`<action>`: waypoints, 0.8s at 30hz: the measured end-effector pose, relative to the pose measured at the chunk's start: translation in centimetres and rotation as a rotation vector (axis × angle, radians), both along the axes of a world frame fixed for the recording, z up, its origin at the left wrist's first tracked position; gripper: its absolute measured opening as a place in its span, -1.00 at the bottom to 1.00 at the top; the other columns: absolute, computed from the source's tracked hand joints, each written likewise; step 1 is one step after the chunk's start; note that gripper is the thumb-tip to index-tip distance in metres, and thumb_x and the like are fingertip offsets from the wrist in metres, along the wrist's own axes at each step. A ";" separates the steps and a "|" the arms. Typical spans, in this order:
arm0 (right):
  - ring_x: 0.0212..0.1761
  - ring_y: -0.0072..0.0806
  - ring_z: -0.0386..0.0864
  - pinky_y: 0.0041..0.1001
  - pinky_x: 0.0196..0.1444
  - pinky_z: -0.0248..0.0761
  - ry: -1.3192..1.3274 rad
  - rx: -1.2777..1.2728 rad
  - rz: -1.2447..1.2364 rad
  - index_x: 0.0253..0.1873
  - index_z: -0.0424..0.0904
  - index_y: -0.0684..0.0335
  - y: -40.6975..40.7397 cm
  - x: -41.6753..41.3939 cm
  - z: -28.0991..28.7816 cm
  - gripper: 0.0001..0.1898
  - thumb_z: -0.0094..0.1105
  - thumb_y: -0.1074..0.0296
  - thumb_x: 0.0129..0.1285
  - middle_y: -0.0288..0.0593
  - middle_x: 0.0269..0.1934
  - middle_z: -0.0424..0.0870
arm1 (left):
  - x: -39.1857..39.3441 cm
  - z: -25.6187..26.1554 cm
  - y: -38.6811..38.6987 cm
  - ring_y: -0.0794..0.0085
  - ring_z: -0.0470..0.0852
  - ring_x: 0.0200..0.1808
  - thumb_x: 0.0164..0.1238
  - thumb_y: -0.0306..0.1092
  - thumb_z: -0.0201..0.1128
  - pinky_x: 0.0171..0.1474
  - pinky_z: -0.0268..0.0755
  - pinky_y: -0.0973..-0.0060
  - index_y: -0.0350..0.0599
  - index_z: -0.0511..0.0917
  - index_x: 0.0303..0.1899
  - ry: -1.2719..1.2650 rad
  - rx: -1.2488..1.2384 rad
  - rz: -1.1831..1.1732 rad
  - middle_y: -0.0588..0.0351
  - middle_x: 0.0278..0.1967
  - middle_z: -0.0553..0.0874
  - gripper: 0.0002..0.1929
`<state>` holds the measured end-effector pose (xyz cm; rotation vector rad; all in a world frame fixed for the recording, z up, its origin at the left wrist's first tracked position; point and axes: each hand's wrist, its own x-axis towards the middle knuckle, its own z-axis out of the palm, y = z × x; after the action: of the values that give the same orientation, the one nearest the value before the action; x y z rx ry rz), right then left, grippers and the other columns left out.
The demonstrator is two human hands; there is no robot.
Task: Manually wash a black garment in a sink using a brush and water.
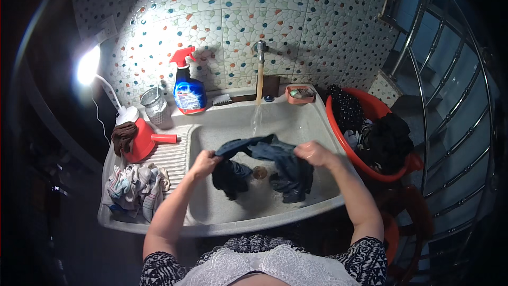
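Note:
A wet dark blue garment [274, 151] is stretched between my hands over the basin of a grey laundry sink [222, 216]. My left hand [205, 163] grips its upper left end, and my right hand [315, 154] grips the upper right end. Its two lower parts hang down into the basin, either side of the round drain [260, 172]. Behind it, water [258, 87] runs from the wall tap [260, 49] into the sink. Which part of the garment each hand holds is hard to make out.
Crumpled light socks [137, 184] lie on the ribbed washboard [174, 155] at left, below a red plastic scoop [139, 145] with a brown cloth [124, 133]. A spray bottle [189, 91], scrub brush [222, 99] and soap dish [300, 97] line the back rim. Dark clothes fill a red basin [337, 129] at right.

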<state>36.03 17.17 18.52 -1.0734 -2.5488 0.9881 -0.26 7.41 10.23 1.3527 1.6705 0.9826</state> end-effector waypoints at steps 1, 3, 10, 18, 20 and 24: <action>-0.48 -0.46 0.48 -0.41 -0.34 0.37 0.325 0.292 0.120 -0.39 0.52 0.36 2.2 2.8 -1.5 -0.70 -0.02 0.23 0.30 -0.14 -0.58 0.50 | -0.5 1.2 0.7 0.52 0.50 -0.50 0.22 -0.39 0.17 -0.42 0.36 0.48 -0.38 0.56 -0.39 0.057 0.012 -0.020 0.17 -0.54 0.58 -0.81; -0.59 -0.66 0.39 -0.58 -0.53 0.28 0.440 -0.025 -0.202 -0.51 0.46 0.31 1.5 4.2 4.8 -0.65 -0.05 0.22 0.33 -0.30 -0.64 0.45 | -3.4 3.6 0.5 0.63 0.52 -0.42 0.30 -0.43 0.11 -0.40 0.38 0.61 -0.40 0.55 -0.20 0.172 0.035 -0.063 0.19 -0.45 0.61 -0.81; -0.54 -0.59 0.49 -0.54 -0.42 0.37 0.273 -0.078 -0.157 -0.36 0.51 0.38 2.4 1.5 5.0 -0.73 -0.11 0.33 0.29 -0.23 -0.53 0.53 | -3.0 2.8 2.0 0.07 0.62 -0.15 0.21 -0.32 0.17 -0.04 0.43 0.40 -0.18 0.50 0.05 0.525 0.239 0.101 -0.26 -0.23 0.61 -0.63; -0.23 -0.35 0.56 -0.45 -0.14 0.40 -0.213 -0.234 0.105 -0.05 0.54 0.34 3.6 -6.3 -10.4 -0.64 0.02 0.20 0.18 -0.01 -0.26 0.62 | 1.5 -6.4 2.5 -0.05 0.53 -0.07 0.10 -0.16 0.18 0.03 0.40 0.21 -0.16 0.65 -0.37 0.690 0.002 -0.232 -0.18 -0.24 0.63 -0.74; -0.08 -0.13 0.55 -0.33 -0.02 0.38 -0.323 -0.139 0.077 -0.01 0.51 0.36 3.9 -8.1 -14.2 -0.56 0.04 0.10 0.17 0.17 -0.13 0.58 | 3.1 -6.8 2.2 -0.06 0.52 -0.08 0.10 -0.17 0.19 0.01 0.41 0.21 -0.17 0.65 -0.36 0.644 -0.063 -0.247 -0.14 -0.25 0.65 -0.74; -0.04 -0.02 0.55 -0.25 0.02 0.39 -0.376 -0.059 0.066 -0.21 0.57 0.47 -1.1 -11.7 -17.5 -0.47 0.05 -0.05 0.13 0.27 -0.16 0.58 | 3.3 -7.4 1.1 -0.02 0.57 -0.11 0.10 -0.18 0.19 -0.02 0.43 0.21 -0.21 0.64 -0.38 0.721 -0.046 -0.231 -0.14 -0.33 0.67 -0.74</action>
<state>24.28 16.06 0.99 -1.3080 -2.8816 0.9590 3.01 8.50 2.88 1.9603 1.9522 0.3208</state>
